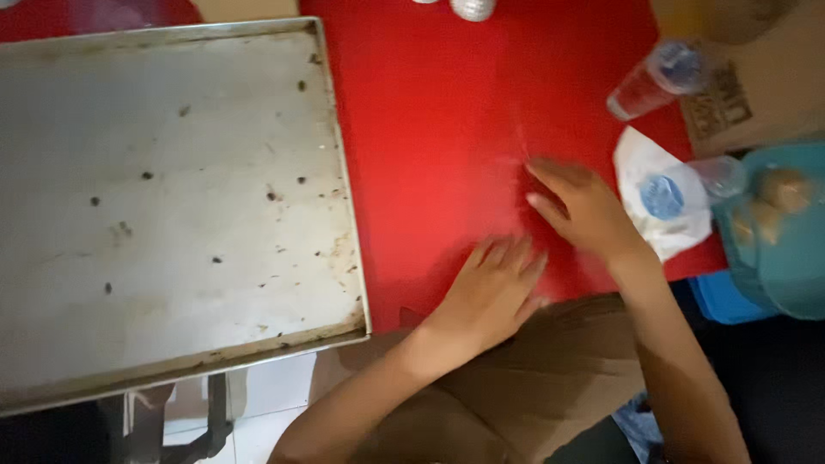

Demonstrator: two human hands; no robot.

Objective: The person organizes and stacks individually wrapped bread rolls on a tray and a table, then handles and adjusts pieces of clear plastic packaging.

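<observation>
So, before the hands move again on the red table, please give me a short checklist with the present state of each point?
1. Left hand empty, flat on the red table: ok.
2. Right hand empty: cannot tell, blurred.
3. Metal tray clean: not ok, dark crumbs on it.
4. Tray fully supported: cannot tell, its near corner passes the table edge.
5. Plastic bottle upright: not ok, it lies on its side.
6. White bag apart from the right hand: ok.

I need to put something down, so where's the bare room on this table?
Most of the metal tray is bare apart from crumbs. The red surface is bare between the tray's right rim and the hands. It is crowded at the right: left hand, right hand, white wrapper, plastic bottle, teal container.
</observation>
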